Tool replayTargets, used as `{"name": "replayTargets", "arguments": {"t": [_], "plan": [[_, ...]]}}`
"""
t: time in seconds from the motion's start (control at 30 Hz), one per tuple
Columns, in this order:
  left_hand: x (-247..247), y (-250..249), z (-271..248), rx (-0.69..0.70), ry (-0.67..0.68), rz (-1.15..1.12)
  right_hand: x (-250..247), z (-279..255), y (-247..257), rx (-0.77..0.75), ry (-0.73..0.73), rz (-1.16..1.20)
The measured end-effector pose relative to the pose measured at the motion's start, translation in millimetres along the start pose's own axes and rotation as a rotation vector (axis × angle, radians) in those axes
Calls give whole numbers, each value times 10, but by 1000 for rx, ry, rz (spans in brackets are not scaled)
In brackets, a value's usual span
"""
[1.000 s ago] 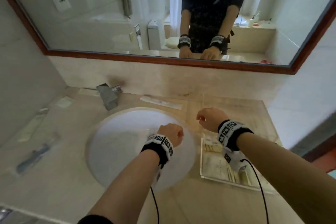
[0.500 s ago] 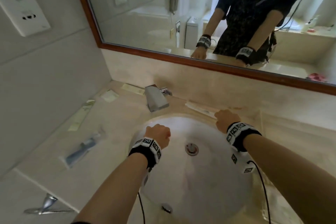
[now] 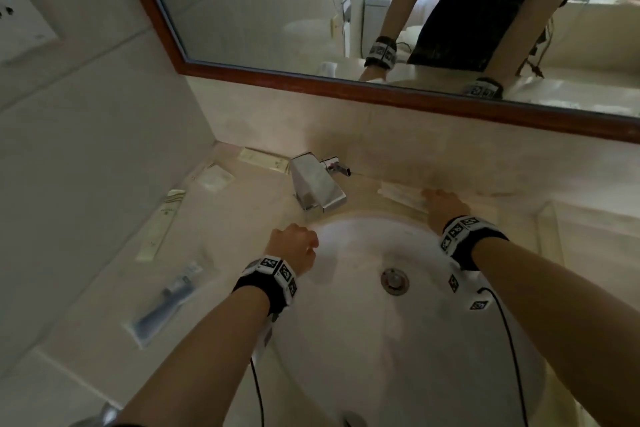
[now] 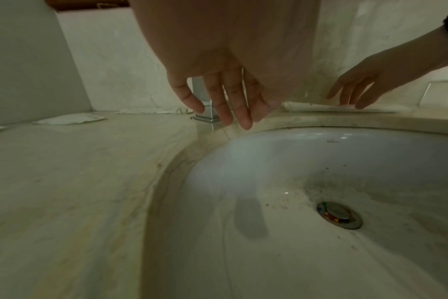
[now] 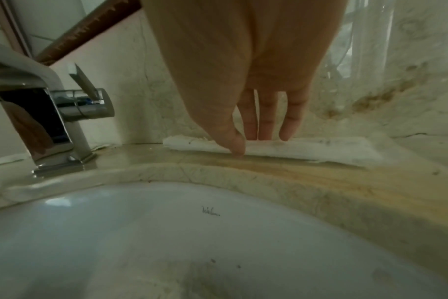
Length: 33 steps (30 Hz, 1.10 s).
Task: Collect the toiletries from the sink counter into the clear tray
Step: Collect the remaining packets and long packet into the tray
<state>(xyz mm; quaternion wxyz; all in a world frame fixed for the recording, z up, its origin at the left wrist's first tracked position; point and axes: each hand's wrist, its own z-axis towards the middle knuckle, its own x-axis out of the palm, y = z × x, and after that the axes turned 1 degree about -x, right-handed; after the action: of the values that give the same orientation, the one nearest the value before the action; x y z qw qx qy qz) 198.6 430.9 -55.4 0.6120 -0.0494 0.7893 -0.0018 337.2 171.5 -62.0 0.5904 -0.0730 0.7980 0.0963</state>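
A long white packet [image 3: 401, 196] lies on the counter behind the sink, right of the faucet. My right hand [image 3: 437, 197] reaches over the basin onto it. In the right wrist view the straight fingers [image 5: 265, 129] rest along the far edge of the packet [image 5: 307, 150] and the thumb tip touches its near edge. My left hand [image 3: 294, 246] hovers over the sink's left rim, in front of the faucet, fingers [image 4: 233, 109] hanging loose and holding nothing. The clear tray [image 3: 550, 232] shows only as a faint edge on the counter at the right.
A chrome faucet [image 3: 317, 187] stands behind the white basin [image 3: 381, 340]. On the left counter lie a pale tube [image 3: 162, 224], a blue toothbrush in a clear wrapper [image 3: 169, 298], a small square sachet [image 3: 214, 178] and a flat box [image 3: 265, 159]. The mirror hangs above.
My right hand has uncurled and moved forward from over the basin onto the white packet. My left hand has drifted left toward the faucet. The head view has swung left, off the tray.
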Motion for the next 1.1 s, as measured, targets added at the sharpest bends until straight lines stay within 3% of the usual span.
{"name": "replayTargets", "arguments": {"t": [0.23, 0.4, 0.5, 0.63, 0.8, 0.97, 1.1], "plan": [[66, -47, 143, 15, -90, 1, 104, -40, -89, -40, -54, -51], [42, 188, 103, -92, -180, -9, 141, -120, -138, -76, -115, 214], [-13, 409, 51, -168, -211, -9, 184, -230, -24, -173, -27, 230], [-80, 687, -6, -271, -277, -12, 316, -380, 392, -369, 90, 138], [-134, 1080, -141, -430, -287, -19, 404, -570, 1211, -537, 82, 278], [-121, 1582, -294, -614, -157, -58, 437, -667, 1918, -657, 51, 395], [-45, 2021, -412, -741, -99, -138, 369, -593, 2316, -648, -6, 522]]}}
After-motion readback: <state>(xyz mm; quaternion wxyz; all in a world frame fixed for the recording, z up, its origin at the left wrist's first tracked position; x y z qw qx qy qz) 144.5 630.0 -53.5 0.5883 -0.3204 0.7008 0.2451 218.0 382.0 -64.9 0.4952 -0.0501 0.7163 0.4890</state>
